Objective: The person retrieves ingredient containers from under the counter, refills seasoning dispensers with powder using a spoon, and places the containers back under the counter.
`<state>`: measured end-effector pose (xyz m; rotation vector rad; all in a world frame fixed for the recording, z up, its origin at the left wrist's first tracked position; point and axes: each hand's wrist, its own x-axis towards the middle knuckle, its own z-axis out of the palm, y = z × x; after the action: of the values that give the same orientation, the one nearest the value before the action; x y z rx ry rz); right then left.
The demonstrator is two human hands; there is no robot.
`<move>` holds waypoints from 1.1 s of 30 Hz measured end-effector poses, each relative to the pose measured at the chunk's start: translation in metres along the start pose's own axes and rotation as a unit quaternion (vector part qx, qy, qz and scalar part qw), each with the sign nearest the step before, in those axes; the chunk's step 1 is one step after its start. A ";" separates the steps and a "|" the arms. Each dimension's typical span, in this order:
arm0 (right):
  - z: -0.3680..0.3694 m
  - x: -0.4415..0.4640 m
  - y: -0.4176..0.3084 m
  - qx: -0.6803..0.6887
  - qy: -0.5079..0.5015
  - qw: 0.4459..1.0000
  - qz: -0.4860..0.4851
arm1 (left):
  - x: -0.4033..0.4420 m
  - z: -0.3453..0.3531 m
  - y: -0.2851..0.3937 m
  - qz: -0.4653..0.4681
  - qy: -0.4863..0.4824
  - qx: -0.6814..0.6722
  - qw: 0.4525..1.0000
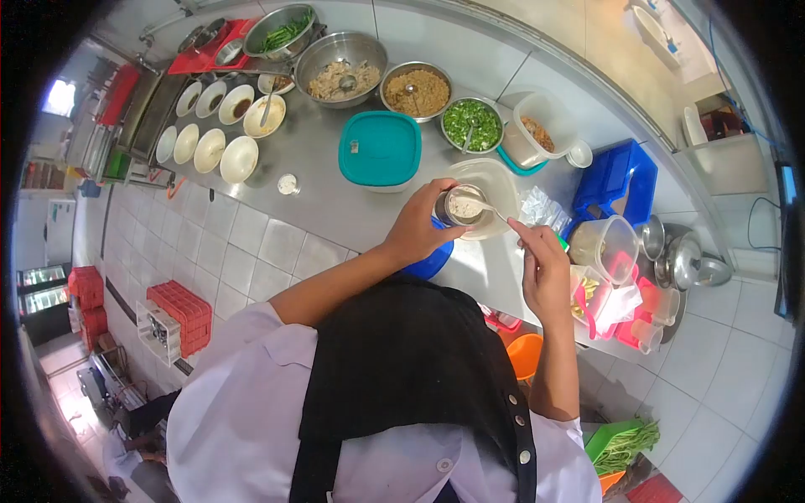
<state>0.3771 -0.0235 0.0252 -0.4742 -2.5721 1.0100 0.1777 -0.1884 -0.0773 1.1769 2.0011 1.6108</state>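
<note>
My left hand [417, 226] is wrapped round a small metal cup [446, 215] with whitish, grainy contents. In my right hand [543, 264] the fingers pinch the handle of a spoon [485, 204], its bowl end over the mouth of the cup. Just behind and below the cup is a translucent plastic container [503, 186]; what it holds is mostly hidden. A blue round item [432, 261] shows partly beneath my left wrist. Left of my hands sits a container with a teal lid [380, 148].
Several white bowls [239, 159] line the counter's left end. Metal bowls of shredded food [342, 80], brown crumbly food [417, 90] and chopped greens [471, 124] stand along the wall. A blue bin [616, 180] and plastic tubs [604, 249] crowd the right. Red crates [180, 318] sit on the floor.
</note>
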 end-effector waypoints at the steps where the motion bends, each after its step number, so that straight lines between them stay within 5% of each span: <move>1: 0.004 -0.003 0.005 0.036 0.008 0.999 0.025 | -0.002 0.001 -0.004 0.007 0.010 0.002 1.000; 6: 0.012 -0.012 0.039 0.223 0.035 0.961 0.160 | -0.020 -0.011 -0.003 -0.028 0.017 0.019 0.999; 9: 0.019 -0.009 0.061 0.207 0.017 0.963 0.173 | -0.040 -0.028 0.000 -0.024 0.034 0.058 0.997; 13: 0.032 0.014 0.060 -0.179 -0.018 0.983 0.025 | -0.078 -0.058 -0.019 -0.044 0.047 0.146 0.987; 20: 0.029 0.032 0.063 -0.203 0.011 0.979 -0.025 | -0.139 -0.100 -0.130 -0.181 0.061 0.134 0.973; 24: 0.028 0.013 0.076 -0.278 -0.062 0.958 -0.020 | -0.132 -0.119 -0.167 -0.222 0.044 0.138 0.964; 27: 0.030 0.011 0.065 -0.277 0.042 0.960 -0.025 | -0.115 -0.129 -0.186 -0.244 0.026 0.129 0.961; 31: 0.036 0.018 0.042 -0.173 0.107 0.953 0.224 | -0.096 -0.152 -0.206 -0.202 -0.026 0.096 0.974; 33: 0.045 0.005 0.052 -0.123 0.189 0.938 0.263 | -0.092 -0.165 -0.215 -0.150 -0.020 0.103 0.983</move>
<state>0.3628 -0.0116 -0.0412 -1.3358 -2.2643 0.6498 0.0359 -0.3718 -0.2449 0.9097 2.2355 1.2493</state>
